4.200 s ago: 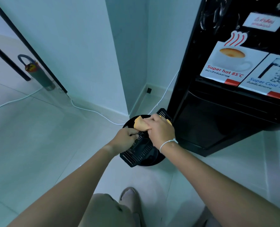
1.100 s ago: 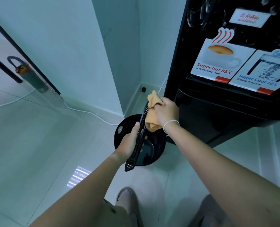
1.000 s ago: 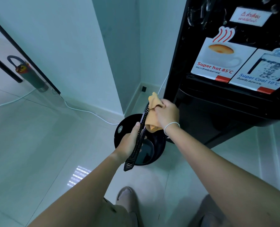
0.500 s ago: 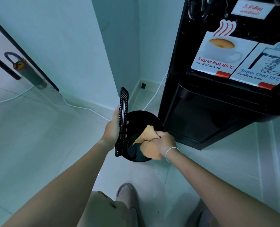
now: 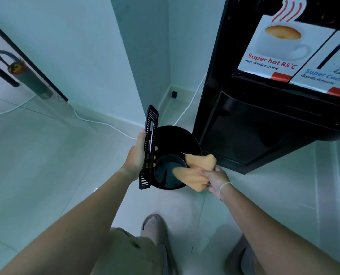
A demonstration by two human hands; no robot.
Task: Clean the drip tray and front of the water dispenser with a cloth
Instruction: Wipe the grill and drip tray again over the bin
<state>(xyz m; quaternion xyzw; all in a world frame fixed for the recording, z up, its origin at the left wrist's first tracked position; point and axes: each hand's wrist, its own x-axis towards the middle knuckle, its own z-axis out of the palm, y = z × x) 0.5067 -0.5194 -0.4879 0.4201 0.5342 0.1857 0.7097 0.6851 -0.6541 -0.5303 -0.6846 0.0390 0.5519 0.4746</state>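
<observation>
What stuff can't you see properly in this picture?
- Head view: the bucket bottom is partly hidden by the cloth and the grille.
- The water dispenser top and taps are cut off by the upper edge.
- The right hand fingertips are buried in the cloth.
- The left hand fingers are behind the grille.

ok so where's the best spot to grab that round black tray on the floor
Grip the round black tray by its raised far-left rim, coming from above. That arc is bare; the cloth and right hand cover the near right, the grille the left edge.
</observation>
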